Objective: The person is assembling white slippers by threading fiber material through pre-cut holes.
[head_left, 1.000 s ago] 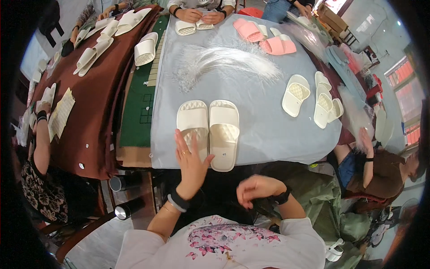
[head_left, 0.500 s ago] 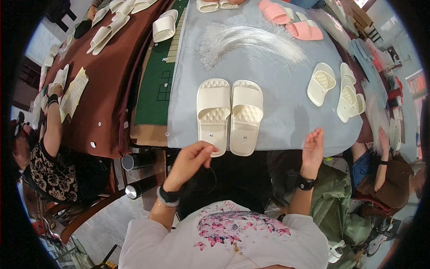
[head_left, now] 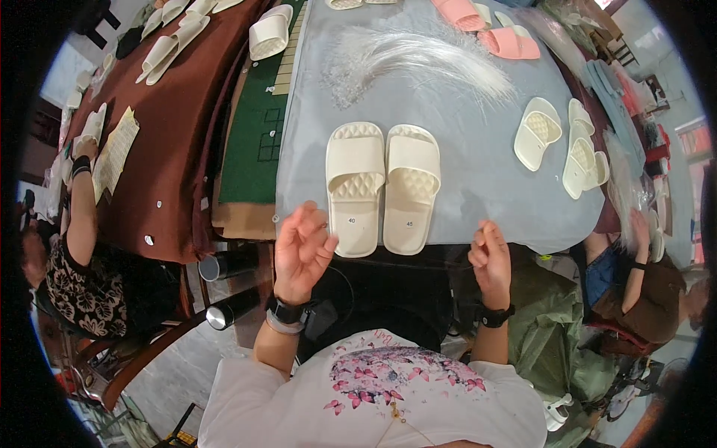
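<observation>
Two cream slide sandals, the left slipper (head_left: 355,190) and the right slipper (head_left: 412,190), lie side by side at the table's near edge, toes away from me. Each has a small white label on its insole, by the heel. My left hand (head_left: 302,243) is raised just left of the left slipper's heel, its palm turned up and fingers loosely bent and apart. Nothing shows in it. To the right of the pair hovers my right hand (head_left: 491,257), fingers half curled and apart, with nothing visible between them. Neither hand touches the slippers.
A bundle of clear plastic strands (head_left: 418,56) lies beyond the pair on the grey-blue cloth (head_left: 470,172). More cream slippers (head_left: 538,134) and pink slippers (head_left: 510,42) lie rightward. A brown table (head_left: 175,149) stands left. People sit on both sides.
My left hand has moved left off the left slipper's heel, and its fingers have loosened. My right hand has shifted left and lower, its straight fingers now bent.
</observation>
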The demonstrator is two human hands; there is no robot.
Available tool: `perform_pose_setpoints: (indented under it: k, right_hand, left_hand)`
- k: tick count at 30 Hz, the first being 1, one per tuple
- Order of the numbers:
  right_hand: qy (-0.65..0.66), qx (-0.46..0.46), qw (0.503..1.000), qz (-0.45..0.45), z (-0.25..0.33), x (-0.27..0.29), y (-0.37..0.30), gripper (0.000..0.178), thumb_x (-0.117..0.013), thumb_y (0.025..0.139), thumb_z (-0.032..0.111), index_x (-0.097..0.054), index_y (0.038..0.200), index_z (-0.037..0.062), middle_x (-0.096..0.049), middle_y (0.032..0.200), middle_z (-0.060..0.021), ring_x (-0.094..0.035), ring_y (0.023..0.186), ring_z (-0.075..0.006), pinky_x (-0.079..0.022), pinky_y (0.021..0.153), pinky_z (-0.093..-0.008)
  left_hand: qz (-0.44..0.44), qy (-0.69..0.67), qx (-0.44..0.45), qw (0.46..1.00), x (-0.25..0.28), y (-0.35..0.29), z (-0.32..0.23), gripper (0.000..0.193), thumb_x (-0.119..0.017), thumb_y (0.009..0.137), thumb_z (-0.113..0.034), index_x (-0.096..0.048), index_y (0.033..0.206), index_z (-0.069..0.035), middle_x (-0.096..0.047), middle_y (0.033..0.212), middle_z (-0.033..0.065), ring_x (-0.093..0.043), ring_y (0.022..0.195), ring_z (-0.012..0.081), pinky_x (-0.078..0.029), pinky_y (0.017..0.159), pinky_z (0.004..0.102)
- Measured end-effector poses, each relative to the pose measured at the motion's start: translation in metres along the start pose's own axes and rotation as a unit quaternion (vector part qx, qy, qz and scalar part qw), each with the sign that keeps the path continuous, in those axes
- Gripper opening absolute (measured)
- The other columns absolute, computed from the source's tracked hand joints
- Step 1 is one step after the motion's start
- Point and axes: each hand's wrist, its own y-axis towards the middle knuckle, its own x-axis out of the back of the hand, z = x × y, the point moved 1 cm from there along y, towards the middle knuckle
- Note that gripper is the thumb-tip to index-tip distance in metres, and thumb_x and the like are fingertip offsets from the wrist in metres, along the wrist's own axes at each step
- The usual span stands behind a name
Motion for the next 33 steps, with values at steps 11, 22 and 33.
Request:
perform_pose_setpoints:
  k: [11,22,33]
  right_hand:
    - [-0.352,0.028,0.932,0.077,0.037,-0.077,0.015,0.021,-0.047,0.09,0.015,-0.054,0.103,0.0004,-0.056,0.075,-0.0031,-0.039,0.05,-0.0043,-0.031,0.045,-0.0176]
    - [-0.559,0.029,0.758,0.335,0.004,-0.195,0.17,0.018,-0.056,0.081,0.019,-0.06,0.084,0.002,-0.058,0.066,-0.0031,-0.049,0.05,-0.0093,-0.04,0.045,-0.0245]
    - [-0.603,-0.17,0.713,0.314,-0.017,-0.207,0.186,0.022,-0.059,0.081,0.027,-0.061,0.086,0.0048,-0.049,0.056,-0.0002,-0.039,0.042,-0.0065,-0.029,0.037,-0.0211]
  left_hand:
    - [-0.256,0.321,-0.008,0.912,0.03,0.019,0.019,0.014,-0.048,0.09,-0.015,-0.047,0.099,-0.004,-0.053,0.092,0.0023,-0.051,0.079,0.0094,-0.044,0.074,0.024]
    - [-0.354,0.352,-0.119,0.858,0.031,0.082,0.047,0.006,-0.05,0.084,-0.009,-0.048,0.089,-0.01,-0.055,0.086,0.0014,-0.051,0.058,0.0121,-0.033,0.043,0.022]
    - [-0.353,0.339,-0.244,0.837,0.057,0.121,0.048,0.008,-0.045,0.081,-0.001,-0.049,0.08,-0.007,-0.051,0.067,0.0034,-0.047,0.053,0.0128,-0.038,0.047,0.0257]
